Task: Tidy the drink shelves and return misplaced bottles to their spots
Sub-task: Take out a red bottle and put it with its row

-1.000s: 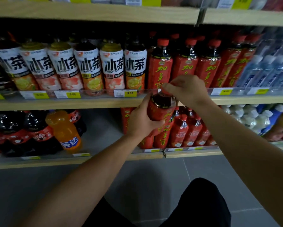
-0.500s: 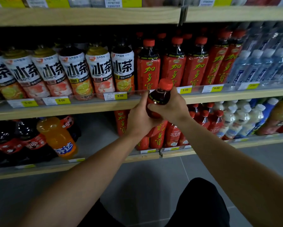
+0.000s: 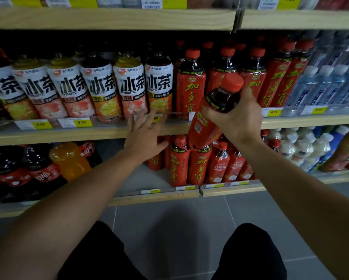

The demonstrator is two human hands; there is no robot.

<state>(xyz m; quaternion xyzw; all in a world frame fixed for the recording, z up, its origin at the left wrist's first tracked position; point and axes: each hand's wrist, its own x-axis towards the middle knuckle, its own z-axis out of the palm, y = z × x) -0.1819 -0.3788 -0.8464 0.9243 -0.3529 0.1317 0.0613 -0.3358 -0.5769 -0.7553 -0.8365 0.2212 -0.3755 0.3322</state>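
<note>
Right hand (image 3: pixel 237 118) gripped red-label bottle (image 3: pixel 208 122) near neck, tilted, between middle and lower shelves; left hand (image 3: pixel 144 136) splayed, empty, at middle shelf edge (image 3: pixel 68 136); bottle not yet shelved; matching red row (image 3: pixel 191 85) behind; orange bottle (image 3: pixel 68 160) among colas looked misplaced.

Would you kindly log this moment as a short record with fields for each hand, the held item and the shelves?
left hand: open, fingers spread, empty, at the middle shelf edge
right hand: grips a red bottle
red bottle: tilted, cap up and to the right
middle shelf: tea bottles, matching red bottles, water
lower shelf: orange soda, more red bottles
</note>
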